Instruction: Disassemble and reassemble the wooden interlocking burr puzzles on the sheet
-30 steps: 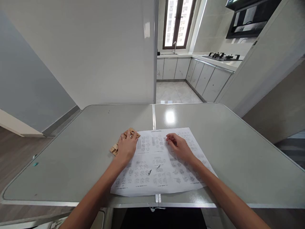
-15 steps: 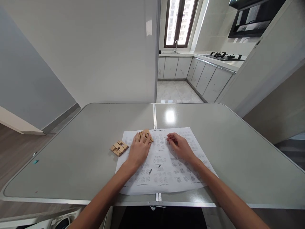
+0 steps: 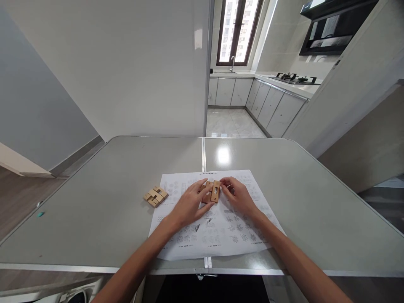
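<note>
My left hand [image 3: 191, 205] has its thumb and fingers around flat wooden puzzle blocks [image 3: 215, 192] lying on a printed paper sheet [image 3: 217, 248]. The rightmost block has a slot and a dark number on it; the left part of the group is partly hidden by my fingers. My right hand [image 3: 238, 197] is curled close by, fingertips bent together at the right edge of these blocks. What they pinch, if anything, is too small to make out. A second group of interlocking wooden blocks [image 3: 155, 196] lies at the sheet's left edge.
The sheet lies on a grey folding table [image 3: 94, 202] with a metal seam down its middle. A small teal object [image 3: 41, 214] is near the left edge. Beyond the table are a white wall panel [image 3: 151, 75] and a kitchen with a gas stove [image 3: 295, 78].
My left hand has slid the wooden blocks right and toward me, to the middle of the sheet beside my right hand. My right hand has barely moved. The view has shifted slightly.
</note>
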Action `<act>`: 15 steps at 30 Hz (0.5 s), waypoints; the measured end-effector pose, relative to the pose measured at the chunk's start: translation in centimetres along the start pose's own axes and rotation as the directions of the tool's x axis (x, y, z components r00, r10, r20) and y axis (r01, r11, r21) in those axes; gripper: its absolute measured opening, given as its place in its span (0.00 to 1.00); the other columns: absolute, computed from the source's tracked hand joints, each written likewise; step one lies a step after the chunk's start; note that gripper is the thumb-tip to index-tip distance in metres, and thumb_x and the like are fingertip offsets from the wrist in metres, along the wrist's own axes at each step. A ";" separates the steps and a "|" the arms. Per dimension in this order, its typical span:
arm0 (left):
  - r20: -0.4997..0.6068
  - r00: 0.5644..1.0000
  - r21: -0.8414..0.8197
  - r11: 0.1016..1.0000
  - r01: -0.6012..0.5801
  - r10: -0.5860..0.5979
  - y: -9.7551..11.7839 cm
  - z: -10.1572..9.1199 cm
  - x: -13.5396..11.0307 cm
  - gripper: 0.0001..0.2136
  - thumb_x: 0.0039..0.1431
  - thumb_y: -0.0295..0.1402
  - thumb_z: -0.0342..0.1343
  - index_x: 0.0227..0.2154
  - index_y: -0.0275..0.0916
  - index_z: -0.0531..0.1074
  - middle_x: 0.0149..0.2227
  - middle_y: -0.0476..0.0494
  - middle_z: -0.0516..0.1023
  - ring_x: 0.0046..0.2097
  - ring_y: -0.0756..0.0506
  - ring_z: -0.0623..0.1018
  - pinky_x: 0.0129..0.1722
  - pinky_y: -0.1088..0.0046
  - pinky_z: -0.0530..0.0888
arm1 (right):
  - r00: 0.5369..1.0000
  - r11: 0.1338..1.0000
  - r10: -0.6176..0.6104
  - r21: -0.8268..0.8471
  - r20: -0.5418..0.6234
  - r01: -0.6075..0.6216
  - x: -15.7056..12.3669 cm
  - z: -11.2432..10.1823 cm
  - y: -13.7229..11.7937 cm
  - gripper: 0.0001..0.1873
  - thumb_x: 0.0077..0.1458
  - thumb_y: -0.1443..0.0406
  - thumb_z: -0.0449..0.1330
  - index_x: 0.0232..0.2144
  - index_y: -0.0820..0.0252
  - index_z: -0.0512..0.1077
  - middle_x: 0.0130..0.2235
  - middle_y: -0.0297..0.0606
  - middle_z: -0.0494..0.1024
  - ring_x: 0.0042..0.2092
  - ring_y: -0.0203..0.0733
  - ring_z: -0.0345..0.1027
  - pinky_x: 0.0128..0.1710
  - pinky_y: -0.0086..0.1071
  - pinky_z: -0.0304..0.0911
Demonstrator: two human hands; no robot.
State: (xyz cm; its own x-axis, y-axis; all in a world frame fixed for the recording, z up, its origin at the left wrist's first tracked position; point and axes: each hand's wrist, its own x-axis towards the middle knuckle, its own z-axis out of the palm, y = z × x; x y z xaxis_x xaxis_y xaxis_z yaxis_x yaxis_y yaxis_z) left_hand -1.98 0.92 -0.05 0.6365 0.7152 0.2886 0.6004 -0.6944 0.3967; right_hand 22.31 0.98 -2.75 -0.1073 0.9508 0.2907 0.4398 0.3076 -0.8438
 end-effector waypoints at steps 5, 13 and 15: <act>0.080 0.997 -0.130 0.991 0.005 0.005 -1.8 -2.5 0.0 0.42 0.62 0.52 0.66 0.74 0.47 0.56 0.71 0.34 0.66 0.70 0.32 0.67 0.69 0.47 0.69 | 0.992 0.987 -0.091 -0.127 0.085 0.101 -0.4 -0.2 -0.4 0.20 0.65 0.54 0.64 0.56 0.50 0.71 0.58 0.47 0.73 0.57 0.55 0.71 0.57 0.51 0.71; 0.115 0.993 -0.215 0.976 0.016 0.009 -3.4 -2.9 -0.5 0.44 0.59 0.52 0.69 0.73 0.47 0.57 0.70 0.34 0.68 0.70 0.32 0.68 0.69 0.48 0.68 | 0.972 0.962 -0.109 -0.223 0.206 0.155 -0.6 -0.4 -0.4 0.39 0.58 0.54 0.71 0.67 0.44 0.61 0.65 0.45 0.68 0.68 0.60 0.59 0.68 0.60 0.61; 0.099 0.995 -0.221 0.975 0.007 0.015 -3.5 -2.8 -0.6 0.44 0.59 0.51 0.69 0.73 0.47 0.58 0.69 0.35 0.69 0.69 0.32 0.69 0.69 0.48 0.68 | 0.975 0.968 -0.094 -0.211 0.202 0.137 -0.6 -0.5 -0.5 0.39 0.58 0.55 0.71 0.67 0.44 0.60 0.65 0.45 0.69 0.68 0.60 0.59 0.67 0.61 0.61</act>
State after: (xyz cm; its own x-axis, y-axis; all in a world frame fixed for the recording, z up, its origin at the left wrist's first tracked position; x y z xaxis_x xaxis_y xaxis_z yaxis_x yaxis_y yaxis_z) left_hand -5.79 3.20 0.78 0.6907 0.6930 0.2066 0.4827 -0.6546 0.5818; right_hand 22.58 0.28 -2.33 -0.3263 0.9055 0.2714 0.5990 0.4202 -0.6816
